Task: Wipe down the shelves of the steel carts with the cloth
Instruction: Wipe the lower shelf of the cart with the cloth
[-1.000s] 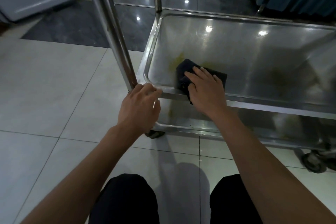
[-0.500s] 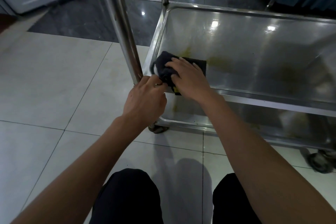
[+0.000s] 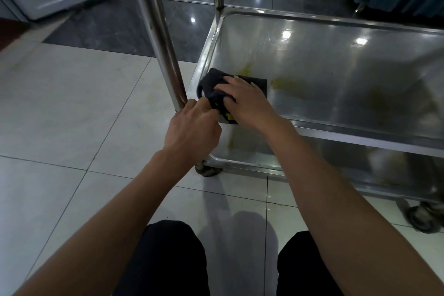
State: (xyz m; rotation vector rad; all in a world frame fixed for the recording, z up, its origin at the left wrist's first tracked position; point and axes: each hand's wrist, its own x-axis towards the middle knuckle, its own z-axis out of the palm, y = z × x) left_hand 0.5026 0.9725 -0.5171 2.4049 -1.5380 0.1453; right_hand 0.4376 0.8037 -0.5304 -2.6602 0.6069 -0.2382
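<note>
Cloth: the dark cloth (image 3: 234, 86) lay bunched in the near left corner of the middle shelf (image 3: 336, 74), with 1 edge hanging over the near rim.
Right hand: the right hand (image 3: 247, 101) lay on top of the cloth, fingers almost straight and spread, pressing it down on the steel; it did not curl around it.
Left hand: the left hand (image 3: 192, 127) was at the corner beside the near post (image 3: 158, 31), fingers curled; the fingertips seemed to pinch the folded edge of the cloth, but I cannot tell this for sure.
How the cloth handles: it looked soft, light and limp, so it folds and bunches easily; I judge a flat palm on top is the best hold, because the steel is smooth and the cloth slides well on it.
Middle shelf as tray: a shallow steel tray with a raised rim; it held only the cloth and yellowish stains (image 3: 288, 84) to the right of it.
Lower shelf: the lower shelf (image 3: 264, 158) also showed a yellowish streak near its left corner; the rest was blurred.
Judgement: the stains to the right were not wiped yet.
</note>
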